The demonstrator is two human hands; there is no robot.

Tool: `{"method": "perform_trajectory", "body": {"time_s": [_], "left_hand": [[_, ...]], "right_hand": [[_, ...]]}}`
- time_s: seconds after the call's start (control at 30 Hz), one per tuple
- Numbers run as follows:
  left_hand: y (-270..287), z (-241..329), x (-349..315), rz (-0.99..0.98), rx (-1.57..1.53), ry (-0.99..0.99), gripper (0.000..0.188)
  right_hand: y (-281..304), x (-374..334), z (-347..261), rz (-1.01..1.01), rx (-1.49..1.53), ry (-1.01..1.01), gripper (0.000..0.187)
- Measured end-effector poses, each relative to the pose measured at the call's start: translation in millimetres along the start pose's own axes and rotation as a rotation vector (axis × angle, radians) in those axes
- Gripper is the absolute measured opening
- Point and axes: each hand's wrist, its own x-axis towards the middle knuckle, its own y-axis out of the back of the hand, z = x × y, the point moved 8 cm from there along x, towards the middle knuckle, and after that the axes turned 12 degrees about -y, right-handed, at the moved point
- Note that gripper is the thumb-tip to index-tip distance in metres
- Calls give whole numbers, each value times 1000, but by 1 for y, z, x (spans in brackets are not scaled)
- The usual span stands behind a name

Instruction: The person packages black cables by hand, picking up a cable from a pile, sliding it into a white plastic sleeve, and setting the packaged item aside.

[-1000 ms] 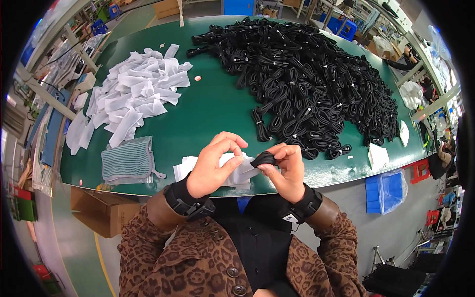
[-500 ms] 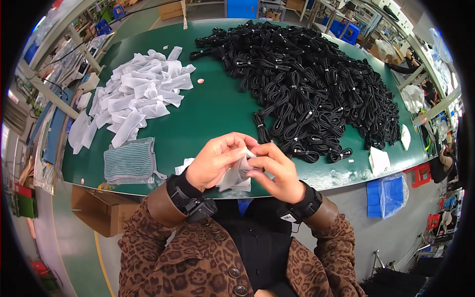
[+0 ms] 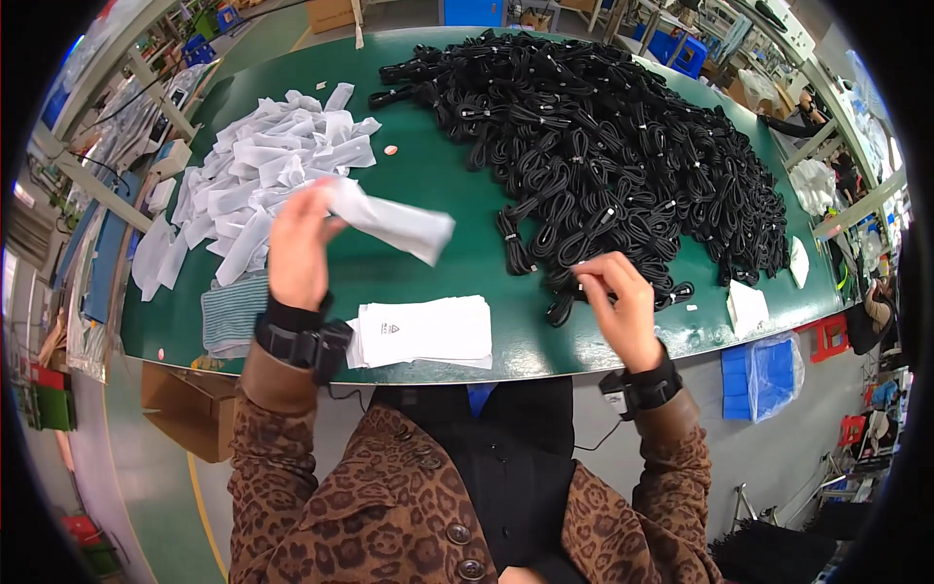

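Note:
My left hand (image 3: 300, 251) is raised at the left, its fingers closed on one end of a white pouch (image 3: 399, 226), which is smeared by motion. Below it lies a stack of flat white pouches (image 3: 443, 329) with small dark print, near the table's front edge. At the near edge of a big heap of coiled black cables (image 3: 623, 165), my right hand (image 3: 625, 304) pinches with thumb and fingertips. A coiled black cable (image 3: 559, 308) is at those fingertips. Beyond my left hand spreads a pile of white pouches (image 3: 277, 151), soft and overlapping.
A folded grey-green striped cloth (image 3: 232, 316) lies at the front left of the green table (image 3: 418, 165). White pieces (image 3: 747, 310) rest at the right edge. Below stand a cardboard box (image 3: 190, 414) and a blue bin with clear plastic (image 3: 764, 380).
My hands have parted from the white pouch they held together. The left carries a pouch up and left toward the pile; the right has moved to the cables. The pouch stack is uncovered.

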Motion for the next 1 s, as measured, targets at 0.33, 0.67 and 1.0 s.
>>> {"method": "perform_trajectory", "body": {"time_s": [0.33, 0.67, 1.0], "left_hand": [[-110, -4, -115, -636, 413, -245, 27], [-145, -24, -151, -701, 677, -555, 17], [-124, -44, -140, -504, 384, 17, 11]], "right_hand": [[-12, -29, 67, 79, -460, -40, 36], [-55, -44, 21, 16, -67, 7, 39], [-76, -58, -15, -156, -345, 266, 44]]}}
